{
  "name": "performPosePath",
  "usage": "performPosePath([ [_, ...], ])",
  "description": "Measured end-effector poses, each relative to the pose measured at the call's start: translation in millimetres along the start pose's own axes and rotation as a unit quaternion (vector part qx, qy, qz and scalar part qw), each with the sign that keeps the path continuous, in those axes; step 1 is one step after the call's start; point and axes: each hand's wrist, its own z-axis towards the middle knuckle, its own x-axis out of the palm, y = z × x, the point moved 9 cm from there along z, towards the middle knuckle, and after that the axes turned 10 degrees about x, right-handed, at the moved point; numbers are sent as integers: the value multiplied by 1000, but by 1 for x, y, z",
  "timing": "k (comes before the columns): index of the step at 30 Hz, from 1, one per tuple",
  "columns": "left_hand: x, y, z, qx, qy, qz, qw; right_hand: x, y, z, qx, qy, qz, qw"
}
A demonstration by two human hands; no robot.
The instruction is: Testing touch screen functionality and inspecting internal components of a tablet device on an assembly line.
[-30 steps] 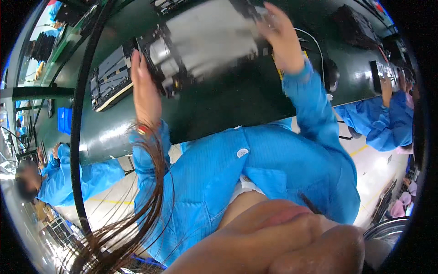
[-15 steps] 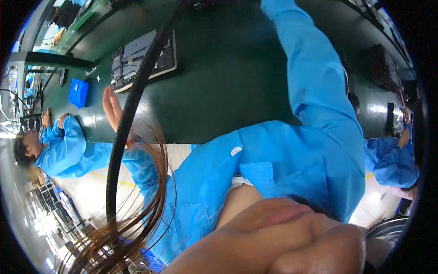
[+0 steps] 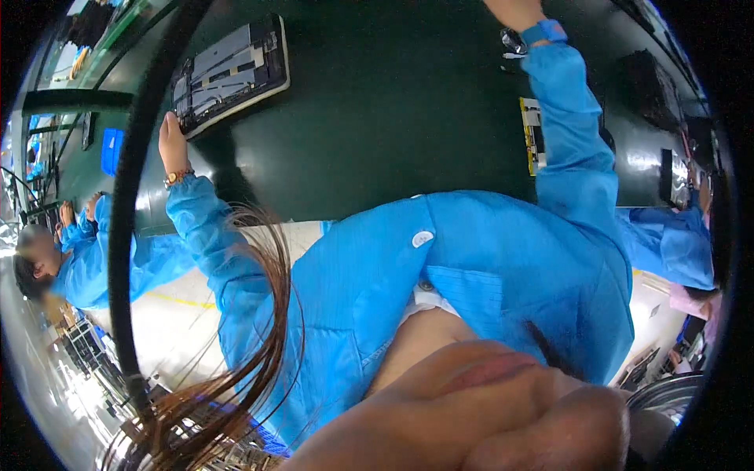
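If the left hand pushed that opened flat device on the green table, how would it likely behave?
The opened flat device lies flat and low, so it would probably slide rather than tip or roll. It looks rigid, like a panel. Its exposed insides suggest it is fragile. The left hand rests beside its near edge on the table.

From my seat the feed was bright and evenly lit from overhead. Pale glare spread on the dark green table (image 3: 377,133), strongest at its far right, and the floor (image 3: 181,330) at lower left washed out almost white. A soft shadow fell beside the left hand (image 3: 173,145). The fisheye bent every straight edge toward a black rim. A black cable (image 3: 126,235) and loose hair (image 3: 259,353) close to the lens were smeared, and the lower foreground was badly out of focus.
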Motion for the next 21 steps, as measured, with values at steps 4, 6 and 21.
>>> performPosePath([
  [4,3,31,14,-78,53,3,995,37,162,-36,-146,162,306,927],
  [6,10,5,6,-56,46,0,997,188,255,-39,-103,185,382,899],
  [21,5,-107,-39,48,68,-427,900,9,237,-87,-167,221,706,652],
])
